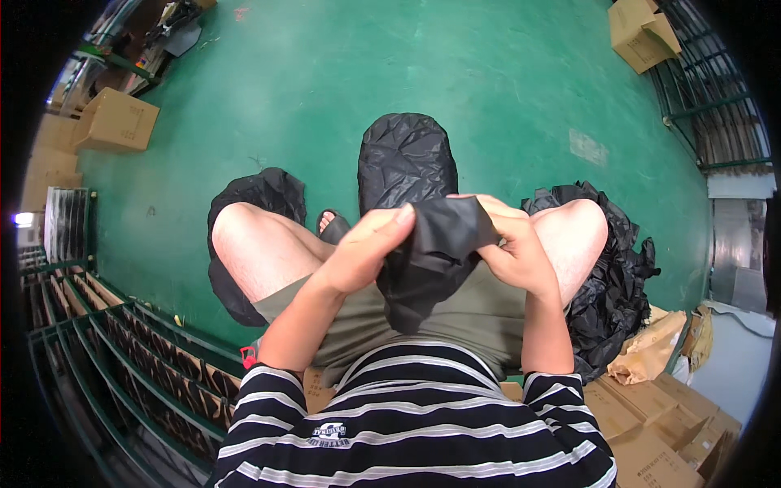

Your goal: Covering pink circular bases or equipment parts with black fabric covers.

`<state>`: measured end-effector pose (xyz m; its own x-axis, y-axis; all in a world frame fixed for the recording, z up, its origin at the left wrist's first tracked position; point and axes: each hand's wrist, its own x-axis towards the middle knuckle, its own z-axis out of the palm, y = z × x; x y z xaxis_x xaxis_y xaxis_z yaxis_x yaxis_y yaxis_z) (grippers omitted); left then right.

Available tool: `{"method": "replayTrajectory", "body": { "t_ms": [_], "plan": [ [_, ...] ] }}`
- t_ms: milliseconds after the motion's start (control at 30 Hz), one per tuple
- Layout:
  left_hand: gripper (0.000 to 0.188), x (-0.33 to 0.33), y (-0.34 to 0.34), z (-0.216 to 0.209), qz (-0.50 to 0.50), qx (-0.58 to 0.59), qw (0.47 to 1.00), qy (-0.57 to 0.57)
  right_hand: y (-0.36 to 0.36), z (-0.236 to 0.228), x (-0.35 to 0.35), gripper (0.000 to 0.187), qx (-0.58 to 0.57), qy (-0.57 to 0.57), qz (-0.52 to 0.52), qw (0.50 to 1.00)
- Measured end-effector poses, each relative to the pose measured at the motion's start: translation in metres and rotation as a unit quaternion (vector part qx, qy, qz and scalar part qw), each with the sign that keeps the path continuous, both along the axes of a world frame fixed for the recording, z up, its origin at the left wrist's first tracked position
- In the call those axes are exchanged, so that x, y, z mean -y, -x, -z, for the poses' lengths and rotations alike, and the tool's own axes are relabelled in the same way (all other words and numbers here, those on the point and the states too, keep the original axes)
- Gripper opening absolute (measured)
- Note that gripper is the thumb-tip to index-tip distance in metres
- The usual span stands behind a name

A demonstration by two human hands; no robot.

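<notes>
Between my knees I hold up a piece of black fabric (431, 268), bunched and hanging down over my lap. My left hand (366, 244) grips its left edge, thumb on top. At the right edge my right hand (517, 248) is closed on the same fabric. Just beyond, a rounded black-covered bundle (408, 159) with a wrinkled surface lies on the floor. A large heap of crumpled black fabric (614, 276) is beside my right knee. More black fabric (260, 195) lies around my left knee.
Green floor (309, 73) stretches ahead. Cardboard boxes stand at the far left (118, 122), far right (643, 37) and behind me at the right (651, 415). A green metal rack (138, 350) runs along the left, and another rack (708, 89) stands at the right.
</notes>
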<state>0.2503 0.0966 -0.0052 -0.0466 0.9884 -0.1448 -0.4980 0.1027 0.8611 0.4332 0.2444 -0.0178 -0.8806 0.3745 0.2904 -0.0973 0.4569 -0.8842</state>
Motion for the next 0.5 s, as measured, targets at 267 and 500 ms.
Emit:
{"method": "replayTrajectory", "body": {
  "t_ms": [267,500],
  "plan": [
    [0.084,0.003,-0.001,0.041,-0.318,-0.37,0.854,-0.181,-0.017,-0.043,0.021,0.023,0.004,0.169,0.072,0.983],
    [0.076,-0.01,-0.007,0.025,-0.299,-0.417,0.835,-0.2,-0.013,-0.07,0.024,0.026,0.005,0.226,0.004,0.974]
  ]
}}
